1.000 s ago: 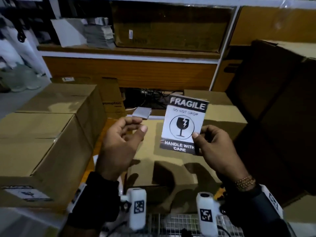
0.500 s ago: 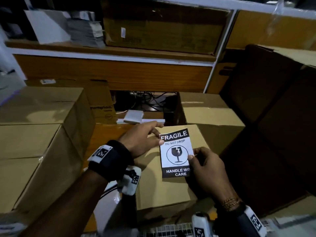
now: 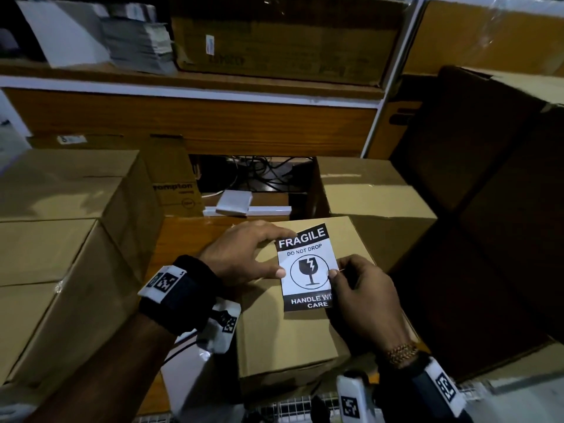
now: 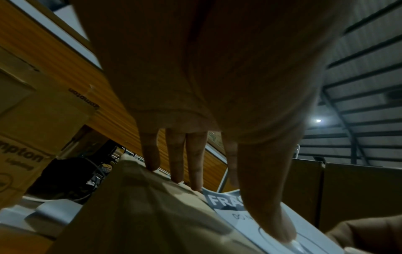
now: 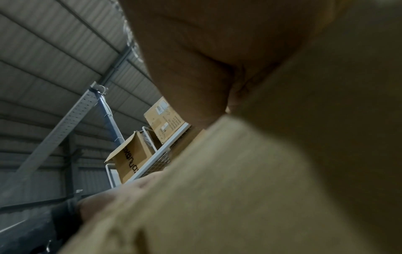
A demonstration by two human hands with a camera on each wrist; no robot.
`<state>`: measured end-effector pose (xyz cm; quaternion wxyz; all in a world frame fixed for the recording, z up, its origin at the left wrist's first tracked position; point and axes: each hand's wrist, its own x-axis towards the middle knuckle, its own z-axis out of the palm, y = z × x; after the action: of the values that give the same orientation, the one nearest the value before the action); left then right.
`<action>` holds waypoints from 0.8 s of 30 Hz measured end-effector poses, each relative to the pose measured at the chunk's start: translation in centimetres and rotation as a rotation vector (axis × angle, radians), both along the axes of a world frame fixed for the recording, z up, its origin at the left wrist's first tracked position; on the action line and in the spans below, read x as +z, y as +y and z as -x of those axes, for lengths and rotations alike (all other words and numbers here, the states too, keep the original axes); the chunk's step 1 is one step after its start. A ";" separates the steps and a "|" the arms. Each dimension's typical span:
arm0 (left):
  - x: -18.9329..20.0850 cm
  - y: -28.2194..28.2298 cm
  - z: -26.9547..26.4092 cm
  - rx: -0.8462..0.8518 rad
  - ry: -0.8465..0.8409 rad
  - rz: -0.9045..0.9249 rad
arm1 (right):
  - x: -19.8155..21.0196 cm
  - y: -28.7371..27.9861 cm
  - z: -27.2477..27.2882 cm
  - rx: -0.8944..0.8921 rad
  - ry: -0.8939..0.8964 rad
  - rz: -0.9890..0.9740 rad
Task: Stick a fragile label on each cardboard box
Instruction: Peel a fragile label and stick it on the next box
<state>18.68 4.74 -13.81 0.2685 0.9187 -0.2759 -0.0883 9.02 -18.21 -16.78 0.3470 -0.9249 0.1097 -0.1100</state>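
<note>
A black-and-white fragile label (image 3: 306, 267) lies on top of the small cardboard box (image 3: 283, 337) in front of me, its top right corner slightly lifted. My left hand (image 3: 283, 254) rests on the box with straight fingers, index at the label's top left corner and thumb pressing its left edge. In the left wrist view the thumb (image 4: 280, 228) lies flat on the label (image 4: 243, 218) and the other fingers (image 4: 195, 163) touch the box (image 4: 152, 206). My right hand (image 3: 337, 267) pinches the label's right edge with curled fingers. The right wrist view shows only palm and blurred cardboard.
Stacked cardboard boxes (image 3: 61, 270) stand at the left, one more box (image 3: 366, 193) behind right, and a tall dark carton (image 3: 488, 209) at the right. A printed carton (image 3: 174, 184) and a small white packet (image 3: 233, 203) sit behind. A shelf (image 3: 183, 83) runs across the back.
The label came down from mid-air onto the box top. My left hand turned over and moved onto the label's left edge; the right hand kept its pinch.
</note>
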 end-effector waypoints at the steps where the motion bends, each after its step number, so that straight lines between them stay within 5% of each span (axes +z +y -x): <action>1: 0.1 0.0 0.0 -0.011 0.005 -0.025 | 0.1 0.0 0.0 0.000 0.003 0.010; 24: 0.3 -0.7 -0.2 -0.016 0.005 -0.193 | 1.1 0.3 0.0 0.009 0.049 0.076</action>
<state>18.92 4.00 -13.53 0.1786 0.9378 -0.2729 -0.1187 9.04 -17.91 -15.73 0.3095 -0.9403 0.1097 -0.0896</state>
